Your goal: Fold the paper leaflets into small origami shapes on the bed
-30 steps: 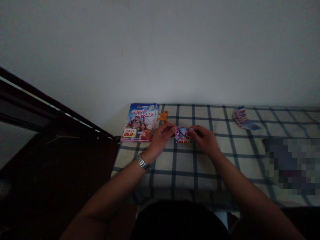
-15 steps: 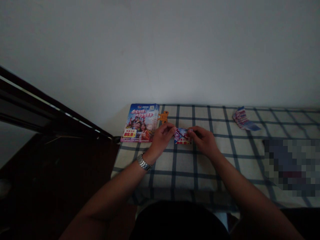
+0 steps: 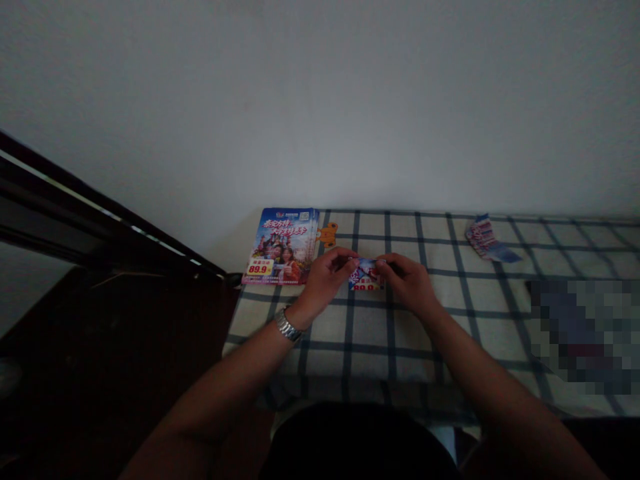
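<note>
Between both hands is a small folded flyer, printed in blue, white and red. My left hand, with a metal watch on its wrist, pinches the flyer's upper left edge. The upper right edge is pinched by thumb and fingers of my right hand. Just left of my left hand lies a stack of colourful flyers with "89.9" on the top sheet. A small orange bear-shaped piece rests beside the stack.
A checked cloth covers the table. At the right lies a folded paper piece with pleats, and nearer me a blurred-out object. A pale wall stands behind; dark wooden rails run along the left.
My left hand has shifted slightly right along the flyer's top edge. The right hand stays almost still, and the flyer remains held between both.
</note>
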Motion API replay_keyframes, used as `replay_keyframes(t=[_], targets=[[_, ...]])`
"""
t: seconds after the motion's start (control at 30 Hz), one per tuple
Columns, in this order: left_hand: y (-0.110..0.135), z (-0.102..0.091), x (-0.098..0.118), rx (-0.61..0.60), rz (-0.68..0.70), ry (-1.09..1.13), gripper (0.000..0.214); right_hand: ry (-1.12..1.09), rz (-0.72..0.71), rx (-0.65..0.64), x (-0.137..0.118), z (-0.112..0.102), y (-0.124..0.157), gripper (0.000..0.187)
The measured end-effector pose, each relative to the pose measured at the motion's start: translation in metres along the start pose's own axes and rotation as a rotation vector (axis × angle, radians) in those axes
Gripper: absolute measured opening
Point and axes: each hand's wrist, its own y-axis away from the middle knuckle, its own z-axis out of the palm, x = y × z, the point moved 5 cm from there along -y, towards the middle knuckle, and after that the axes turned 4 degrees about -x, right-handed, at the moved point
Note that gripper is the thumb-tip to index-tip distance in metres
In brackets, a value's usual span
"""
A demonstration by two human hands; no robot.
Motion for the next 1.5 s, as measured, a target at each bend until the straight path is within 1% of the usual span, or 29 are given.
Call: replay_keyframes(t=[0.33, 0.53, 0.87, 0.97, 1.1, 1.27, 1.4, 1.5], targets=[[0.001, 0.002, -0.003, 0.022, -0.039, 0.09, 0.026, -0.007, 0.01, -0.004, -0.001, 0.001, 0.0, 0.03], [0.0, 0.0, -0.002, 0.011, -0.036, 0.059, 0.026, 0.012, 0.025, -0.01, -0.001, 0.0, 0.0, 0.032], [-0.001, 0.002, -0.015, 0.007, -0.126, 0.175, 0.032, 0.005, 0.024, 0.013, 0.004, -0.002, -0.001, 0.033], [-0.001, 0.003, -0.019, -0.022, -0.156, 0.209, 0.036, 0.006, 0.028, 0.017, 0.004, -0.003, -0.001, 0.033], [-0.002, 0.002, -0.018, -0.075, -0.132, 0.14, 0.037, -0.035, 0.043, 0.013, 0.002, -0.004, -0.001, 0.033], [-0.004, -0.001, -0.005, -0.084, -0.015, -0.088, 0.03, 0.019, 0.048, -0.038, 0.002, -0.003, -0.004, 0.031], [-0.003, 0.006, -0.003, -0.197, -0.008, -0.116, 0.027, 0.096, -0.007, -0.095, 0.001, -0.001, -0.004, 0.029], [-0.001, 0.009, -0.005, -0.209, -0.012, -0.136, 0.021, 0.091, -0.022, -0.13, 0.001, 0.001, -0.003, 0.027]])
